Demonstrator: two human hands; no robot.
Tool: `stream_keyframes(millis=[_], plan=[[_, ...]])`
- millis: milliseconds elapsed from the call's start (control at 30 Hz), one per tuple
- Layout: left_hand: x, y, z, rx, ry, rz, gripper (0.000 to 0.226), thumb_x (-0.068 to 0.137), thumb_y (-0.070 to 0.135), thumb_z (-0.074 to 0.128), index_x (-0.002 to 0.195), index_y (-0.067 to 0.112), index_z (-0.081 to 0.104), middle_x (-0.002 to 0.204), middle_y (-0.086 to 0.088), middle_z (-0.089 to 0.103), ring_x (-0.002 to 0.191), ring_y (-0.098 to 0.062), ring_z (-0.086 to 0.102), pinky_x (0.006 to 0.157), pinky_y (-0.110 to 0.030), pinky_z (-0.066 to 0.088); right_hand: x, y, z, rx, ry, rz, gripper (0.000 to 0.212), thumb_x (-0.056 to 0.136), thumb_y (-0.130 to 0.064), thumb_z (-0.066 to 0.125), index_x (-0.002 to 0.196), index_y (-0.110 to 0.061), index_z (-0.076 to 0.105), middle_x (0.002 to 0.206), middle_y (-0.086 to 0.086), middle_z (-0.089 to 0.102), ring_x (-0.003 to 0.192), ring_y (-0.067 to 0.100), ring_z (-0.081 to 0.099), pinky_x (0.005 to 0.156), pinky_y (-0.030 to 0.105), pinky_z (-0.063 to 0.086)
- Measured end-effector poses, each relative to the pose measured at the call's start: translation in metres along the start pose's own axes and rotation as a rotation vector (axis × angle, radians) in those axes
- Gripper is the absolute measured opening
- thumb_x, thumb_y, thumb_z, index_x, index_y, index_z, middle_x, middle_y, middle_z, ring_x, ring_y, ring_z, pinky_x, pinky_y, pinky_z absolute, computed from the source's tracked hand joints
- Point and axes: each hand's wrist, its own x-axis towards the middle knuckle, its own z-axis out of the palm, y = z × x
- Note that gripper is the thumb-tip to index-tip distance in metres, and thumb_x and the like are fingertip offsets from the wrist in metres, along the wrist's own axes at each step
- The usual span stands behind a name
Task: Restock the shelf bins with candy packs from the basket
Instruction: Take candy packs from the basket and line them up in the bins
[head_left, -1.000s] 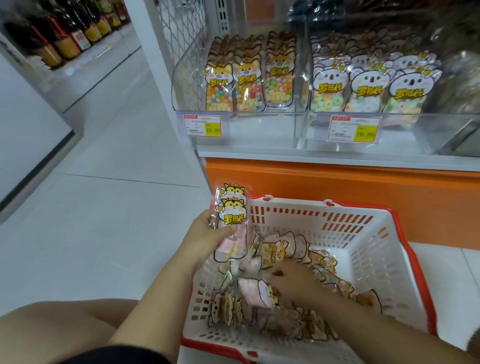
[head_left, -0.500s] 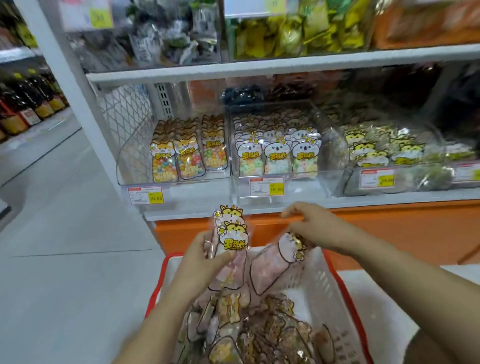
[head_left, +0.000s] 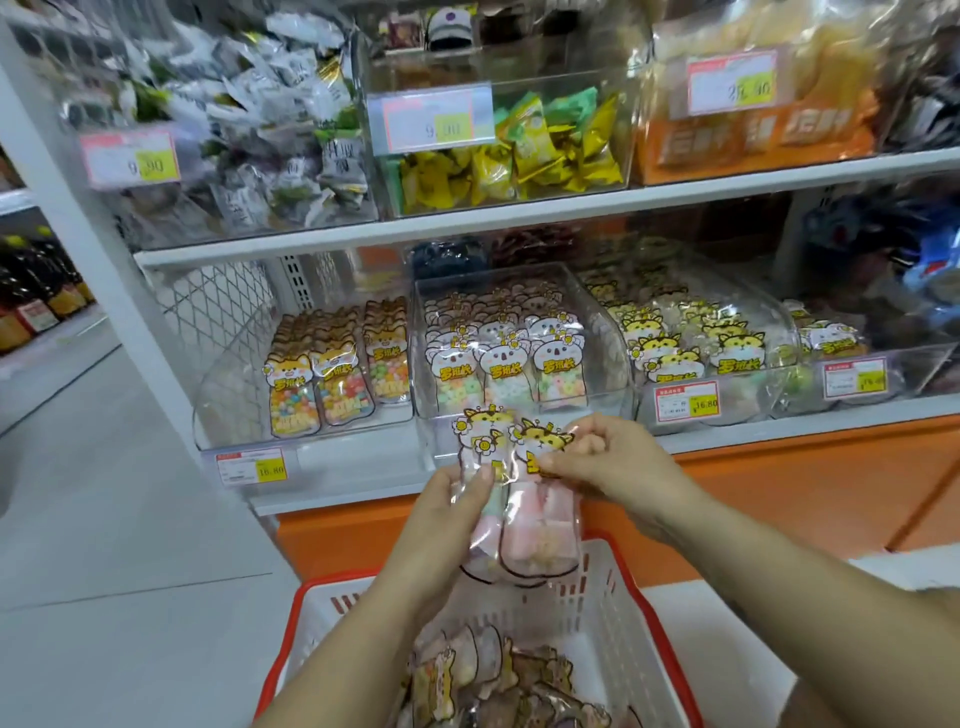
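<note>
Above the white basket with a red rim (head_left: 621, 587), I hold a small stack of clear candy packs (head_left: 524, 535) with yellow cat tops and pink sweets inside. My left hand (head_left: 447, 512) grips the stack from the left side. At the top right of the front pack, my right hand (head_left: 605, 462) pinches its cat label. More candy packs (head_left: 498, 680) lie in the basket below. Clear shelf bins stand just behind: one with fox packs (head_left: 327, 384), one with koala packs (head_left: 509, 364), and one with yellow cat packs (head_left: 691, 343).
An upper shelf (head_left: 519, 215) carries bins of wrapped sweets and price tags. An orange base panel (head_left: 779, 493) runs under the lower shelf. Grey floor (head_left: 104, 519) spreads to the left, with bottles (head_left: 36, 301) on a far shelf.
My view rose from the basket to the shelves. My right hand lifted a pack out of the basket and brought it against the packs in my left hand.
</note>
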Motion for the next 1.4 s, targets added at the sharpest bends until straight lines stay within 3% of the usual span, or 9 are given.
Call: stream_keyframes(millis=[100,167,233,433,533,633,733,1067,1400], plan=[[0.01,0.012,0.012,-0.084,-0.034,0.015,0.073,0.076,0.076,0.068,0.129,0.026,0.059,0.129,0.008,0.067,0.121,-0.014,0.062,0.102,-0.042,0.049,0.007,-0.002,-0.004,-0.035,0.147,-0.126,0.03,0.076,-0.017,0.084,0.079,-0.021,0.055,0.052,-0.017,0.045,0.057,0.001,0.042,0.06,0.023,0.036],[0.017,0.025,0.024,-0.088,-0.083,0.048,0.062,0.084,0.056,0.074,0.13,0.019,0.057,0.116,0.009,0.074,0.111,-0.009,0.068,0.098,-0.031,0.052,0.011,-0.01,-0.008,-0.081,0.23,-0.187,0.028,0.078,-0.023,0.083,0.081,-0.021,0.055,0.062,-0.018,0.049,0.063,-0.003,0.044,0.059,0.02,0.034],[0.027,0.039,0.038,-0.093,-0.069,0.096,0.051,0.085,0.032,0.077,0.128,0.015,0.055,0.106,0.011,0.075,0.099,-0.001,0.069,0.084,-0.018,0.052,0.015,-0.019,-0.014,-0.1,0.328,-0.238,0.028,0.078,-0.026,0.083,0.087,-0.023,0.056,0.081,-0.011,0.051,0.076,0.006,0.05,0.066,0.022,0.037],[0.067,0.084,0.091,-0.072,0.037,0.222,0.082,0.065,0.035,0.088,0.134,0.021,0.048,0.13,0.003,0.063,0.118,-0.015,0.063,0.106,-0.042,0.049,0.02,-0.043,-0.055,0.362,0.352,-0.069,0.066,0.075,-0.012,0.084,0.13,-0.012,0.047,0.119,0.012,0.064,0.104,0.028,0.068,0.096,0.047,0.053],[0.087,0.097,0.123,-0.136,-0.011,0.24,0.085,0.059,0.043,0.089,0.133,0.023,0.051,0.129,-0.001,0.066,0.117,-0.02,0.065,0.103,-0.047,0.051,0.014,-0.052,-0.088,0.351,0.158,-0.064,0.036,0.079,0.003,0.075,0.108,-0.006,0.055,0.108,0.018,0.072,0.097,0.032,0.071,0.084,0.044,0.059],[0.104,0.103,0.151,-0.269,-0.169,0.197,0.059,0.082,0.023,0.082,0.133,0.017,0.052,0.128,-0.005,0.068,0.116,-0.023,0.067,0.099,-0.043,0.054,0.022,-0.061,-0.129,0.307,0.248,-0.146,0.021,0.082,0.005,0.072,0.1,-0.002,0.062,0.086,0.011,0.075,0.076,0.022,0.073,0.059,0.028,0.059],[0.119,0.107,0.175,-0.234,-0.275,0.156,0.051,0.084,0.014,0.079,0.13,0.012,0.056,0.121,-0.007,0.072,0.112,-0.024,0.069,0.094,-0.042,0.055,0.041,-0.06,-0.17,0.279,0.364,-0.214,0.025,0.082,-0.002,0.074,0.104,0.004,0.064,0.087,0.013,0.075,0.077,0.026,0.072,0.069,0.034,0.061],[0.149,0.105,0.203,-0.018,0.014,0.308,0.038,0.09,0.005,0.071,0.119,0.021,0.053,0.107,0.008,0.072,0.099,-0.008,0.07,0.09,-0.029,0.056,0.082,-0.046,-0.234,0.079,0.603,-0.334,0.031,0.083,-0.001,0.07,0.106,-0.017,0.058,0.095,0.004,0.067,0.084,0.015,0.063,0.079,0.033,0.051],[0.149,0.113,0.2,0.056,0.162,0.437,0.048,0.095,0.01,0.067,0.136,0.021,0.043,0.124,0.007,0.064,0.109,-0.003,0.062,0.091,-0.02,0.051,0.102,-0.034,-0.242,-0.301,0.241,-0.269,0.036,0.08,0.0,0.076,0.108,-0.012,0.057,0.08,-0.002,0.063,0.072,0.004,0.057,0.066,0.016,0.045]])
